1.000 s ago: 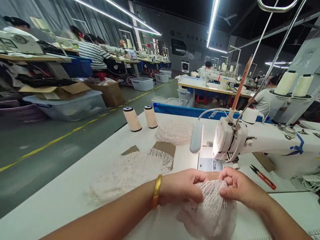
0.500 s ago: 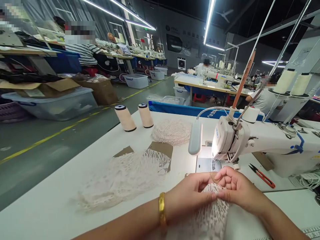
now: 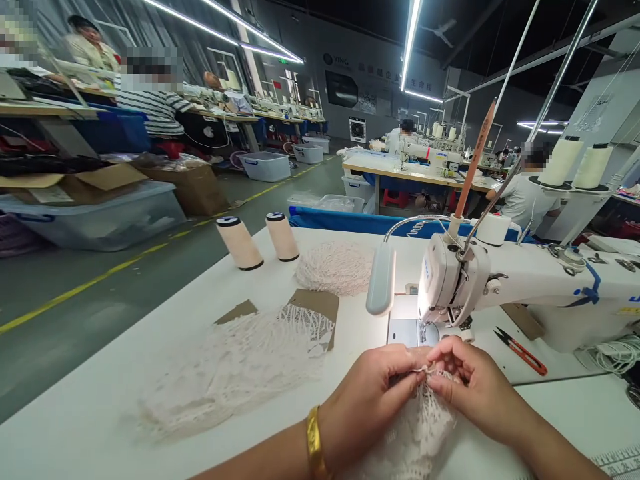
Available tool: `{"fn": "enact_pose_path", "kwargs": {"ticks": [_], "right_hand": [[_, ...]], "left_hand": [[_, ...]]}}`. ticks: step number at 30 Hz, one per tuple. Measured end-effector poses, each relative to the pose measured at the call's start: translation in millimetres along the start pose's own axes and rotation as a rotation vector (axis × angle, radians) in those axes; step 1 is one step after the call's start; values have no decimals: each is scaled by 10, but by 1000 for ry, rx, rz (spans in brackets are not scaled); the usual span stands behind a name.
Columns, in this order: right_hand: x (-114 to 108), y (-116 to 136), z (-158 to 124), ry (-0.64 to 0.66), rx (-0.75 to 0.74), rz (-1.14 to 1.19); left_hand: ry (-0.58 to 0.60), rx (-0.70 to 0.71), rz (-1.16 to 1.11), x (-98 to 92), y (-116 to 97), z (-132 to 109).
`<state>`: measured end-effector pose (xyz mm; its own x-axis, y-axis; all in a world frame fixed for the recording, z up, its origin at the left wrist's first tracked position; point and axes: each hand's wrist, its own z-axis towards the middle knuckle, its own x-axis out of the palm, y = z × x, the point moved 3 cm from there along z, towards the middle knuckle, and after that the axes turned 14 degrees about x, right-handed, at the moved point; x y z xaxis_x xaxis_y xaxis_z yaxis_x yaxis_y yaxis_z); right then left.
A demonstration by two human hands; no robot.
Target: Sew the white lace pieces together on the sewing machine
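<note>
Both of my hands pinch the top edge of a piece of white lace fabric [image 3: 417,433] just in front of the needle of a white sewing machine [image 3: 500,283]. My left hand [image 3: 370,393], with a gold bangle on the wrist, is closed on the lace from the left. My right hand [image 3: 473,387] is closed on the same edge from the right, fingertips almost touching the left ones. The rest of the lace hangs down between my wrists onto the white table [image 3: 125,407].
A spread of lace [image 3: 235,367] lies left over brown cardboard pieces [image 3: 317,303], with another lace pile [image 3: 333,267] and two thread cones [image 3: 240,243] behind. Red-handled snips [image 3: 520,350] lie right of the needle. Other people work at far benches; plastic bins line the aisle.
My hands drew closer to the needle and gathered the lace tighter; the bunch between them is smaller, and the fingertips now pinch its top edge together.
</note>
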<state>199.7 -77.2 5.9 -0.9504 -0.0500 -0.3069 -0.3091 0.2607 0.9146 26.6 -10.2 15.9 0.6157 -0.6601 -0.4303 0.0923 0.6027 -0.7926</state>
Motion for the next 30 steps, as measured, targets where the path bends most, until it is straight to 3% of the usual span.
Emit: {"fn": "enact_pose_path", "kwargs": {"ticks": [14, 21, 30], "right_hand": [[38, 22, -6, -71, -62, -74], [38, -7, 16, -195, -153, -237], [41, 4, 12, -153, -122, -213]], "left_hand": [[-21, 7, -55, 25, -9, 10], [-28, 2, -88, 47, -31, 17], [-92, -195, -7, 22, 39, 21]]}}
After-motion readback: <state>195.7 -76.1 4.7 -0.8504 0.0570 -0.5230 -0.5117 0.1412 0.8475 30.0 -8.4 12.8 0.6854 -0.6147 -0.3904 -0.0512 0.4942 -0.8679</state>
